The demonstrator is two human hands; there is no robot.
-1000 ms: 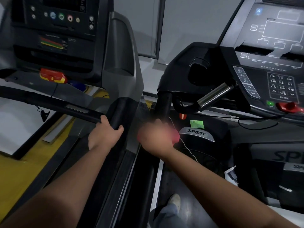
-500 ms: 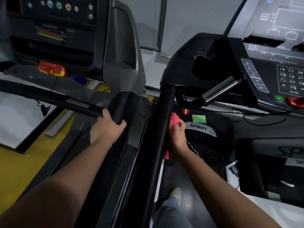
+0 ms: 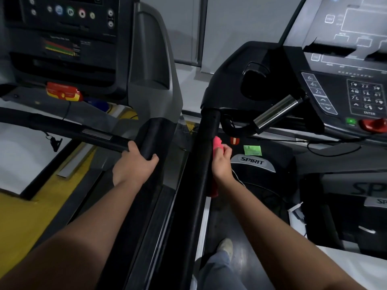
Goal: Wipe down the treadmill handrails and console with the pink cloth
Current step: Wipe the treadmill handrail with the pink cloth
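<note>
The pink cloth [image 3: 217, 143] is soft, matt fabric. The left handrail [image 3: 150, 138] and right handrail [image 3: 207, 155] wear dull black, slightly grainy sleeves. At 2 o'clock the grip bar [image 3: 276, 110] is polished metal, and the console [image 3: 335, 84] is smooth plastic with a faint sheen.

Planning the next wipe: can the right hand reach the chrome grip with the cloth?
Probably yes: the right hand holds the cloth against the black rail, and the chrome grip sits just up and right with nothing visibly between.
</note>
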